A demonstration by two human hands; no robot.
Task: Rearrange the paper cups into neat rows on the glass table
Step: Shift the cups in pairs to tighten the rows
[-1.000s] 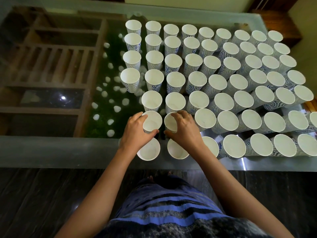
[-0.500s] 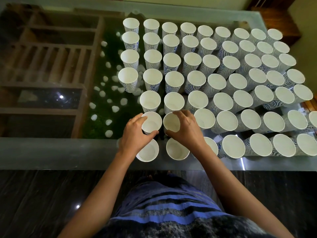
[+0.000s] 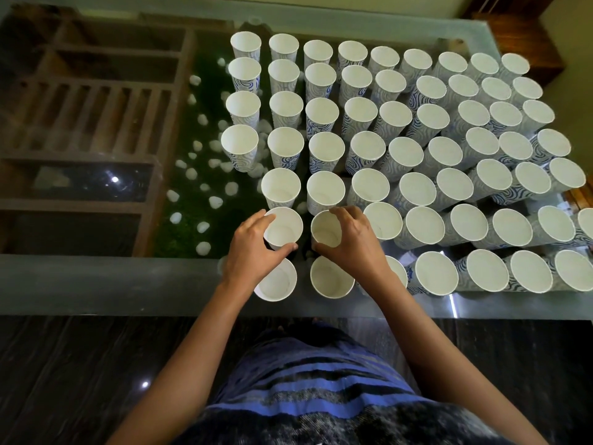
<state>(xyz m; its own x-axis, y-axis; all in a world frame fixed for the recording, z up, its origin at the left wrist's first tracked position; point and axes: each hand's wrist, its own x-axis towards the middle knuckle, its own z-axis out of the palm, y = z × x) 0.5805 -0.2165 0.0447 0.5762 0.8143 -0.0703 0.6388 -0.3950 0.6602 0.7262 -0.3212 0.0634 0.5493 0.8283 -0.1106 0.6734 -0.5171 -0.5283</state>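
My left hand [image 3: 253, 252] grips one paper cup [image 3: 285, 229] by the rim, thumb at six o'clock. My right hand [image 3: 354, 247] grips the neighbouring cup [image 3: 324, 232], just at three o'clock of the first. Both stand upright on the glass table [image 3: 128, 284] near its front edge. The other cups [image 3: 398, 155] spread in rows from twelve to three o'clock.

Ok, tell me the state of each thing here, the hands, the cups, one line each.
left hand: grips the left cup by its rim.
left cup: upright, empty, held.
right hand: grips the right cup by its rim.
right cup: upright, empty, held.
other cups: upright, empty, in rows.
glass table: carries the cups.
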